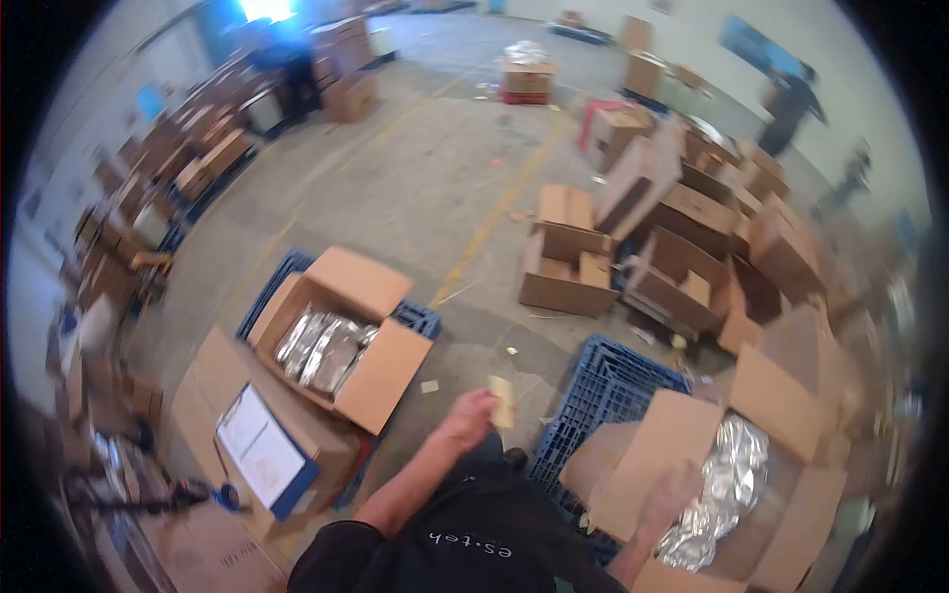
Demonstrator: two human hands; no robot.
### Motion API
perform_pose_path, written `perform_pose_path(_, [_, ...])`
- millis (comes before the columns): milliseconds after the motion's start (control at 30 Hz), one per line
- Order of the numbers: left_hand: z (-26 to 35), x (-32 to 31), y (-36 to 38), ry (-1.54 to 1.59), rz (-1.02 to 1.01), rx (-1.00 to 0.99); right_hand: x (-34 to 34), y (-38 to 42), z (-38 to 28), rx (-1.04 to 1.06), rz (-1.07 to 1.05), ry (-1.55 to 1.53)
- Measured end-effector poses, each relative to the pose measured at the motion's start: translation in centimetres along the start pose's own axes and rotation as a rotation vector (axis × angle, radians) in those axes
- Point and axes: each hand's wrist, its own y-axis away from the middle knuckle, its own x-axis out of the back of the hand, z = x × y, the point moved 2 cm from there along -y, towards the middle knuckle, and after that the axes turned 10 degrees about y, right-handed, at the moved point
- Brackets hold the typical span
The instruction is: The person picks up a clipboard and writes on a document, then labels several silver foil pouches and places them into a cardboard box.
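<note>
Forward, left hand with slip

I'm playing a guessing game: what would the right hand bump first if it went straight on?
The right hand would probably meet the silver packs first, though the blur makes depth hard to tell.

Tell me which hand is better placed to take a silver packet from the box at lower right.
Probably the right hand: it is at that box, close beside the silver packets. The left hand is farther away and holds a yellow slip.
</note>
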Motion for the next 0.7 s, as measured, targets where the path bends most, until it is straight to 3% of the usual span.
perform_pose_path(100, [-3.9,-12.0,-2.1,-0.16,-0.324,0.397,0.5,1.0,-5.9,-0.041,-0.464,-0.491])
perform_pose_path(167, [-6.7,-16.1,-3.1,-0.346,-0.42,0.412,1.1,1.0,-8.5,0.031,-0.446,-0.404])
perform_pose_path(300, [-8.8,-20.8,-3.5,-0.606,-0.501,0.488,-0.8,0.9,-7.4,-0.207,-0.414,-0.305])
perform_pose_path(367, [-9.9,-20.3,-4.2,-0.632,-0.459,0.364,-1.4,0.9,-6.0,-0.355,-0.451,-0.407])
perform_pose_path(433, [-10.7,-20.1,-5.3,-0.622,-0.576,0.425,-2.4,0.8,-5.4,-0.439,-0.436,-0.572])
perform_pose_path(500, [-10.1,-21.4,-5.8,-0.16,-0.532,0.816,-4.1,0.5,-5.9,-0.65,-0.429,-1.204])
perform_pose_path(567, [-10.6,-21.4,-8.3,-0.26,-0.623,0.952,-5.3,-0.8,-6.0,-0.694,-0.444,-1.209])
perform_pose_path(633, [-10.8,-22.1,-10.8,-0.293,-0.534,0.783,-5.0,-3.4,-6.9,-0.487,-0.344,-0.662])
perform_pose_path(667, [-10.6,-22.4,-12.3,-0.271,-0.486,0.746,-5.2,-4.3,-7.0,-0.49,-0.255,-0.332])
perform_pose_path(700, [-10.2,-22.6,-13.8,-0.284,-0.511,0.762,-5.4,-5.5,-7.2,-0.507,-0.227,-0.327])
